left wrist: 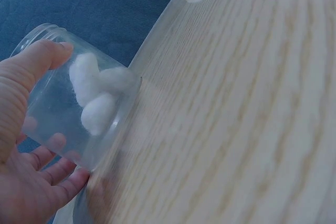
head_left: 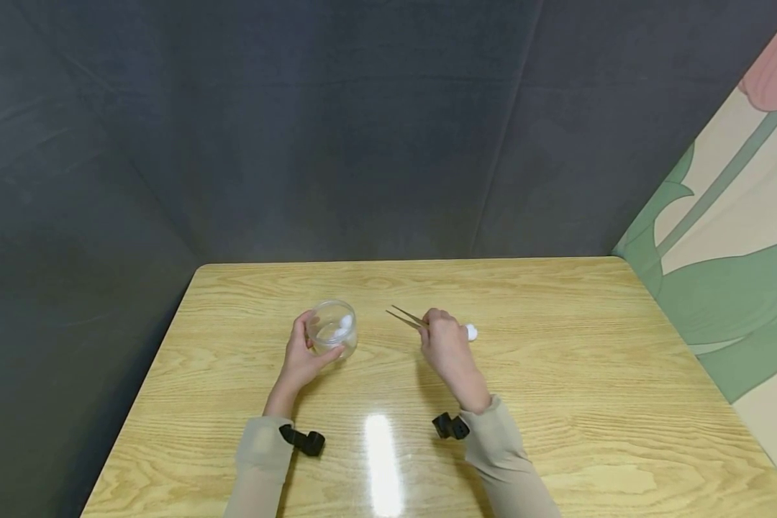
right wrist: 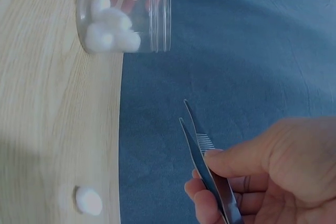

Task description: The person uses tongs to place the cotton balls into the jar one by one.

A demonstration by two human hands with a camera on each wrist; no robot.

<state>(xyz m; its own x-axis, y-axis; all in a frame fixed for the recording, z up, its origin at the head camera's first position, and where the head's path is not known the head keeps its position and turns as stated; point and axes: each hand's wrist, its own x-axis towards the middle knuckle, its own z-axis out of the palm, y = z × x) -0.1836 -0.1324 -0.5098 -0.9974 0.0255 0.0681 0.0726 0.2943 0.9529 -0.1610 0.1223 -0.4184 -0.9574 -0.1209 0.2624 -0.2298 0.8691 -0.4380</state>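
sleeves frame the head view; left hand [head_left: 301,354] grips jar [head_left: 333,329], right hand [head_left: 445,345] pinches tweezers [head_left: 406,318]. wrist views show three cotton balls [left wrist: 97,92] inside, one ball [right wrist: 88,201] on surface [head_left: 557,374].

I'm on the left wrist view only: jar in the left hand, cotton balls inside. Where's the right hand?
Observer: The right hand is over the table, right of the jar, pinching tweezers.
Operator: Tweezers carrying anything?
Observer: No, the tips show empty in the right wrist view.
Operator: That loose cotton ball I see?
Observer: The loose cotton ball lies on the table just beyond the right hand.
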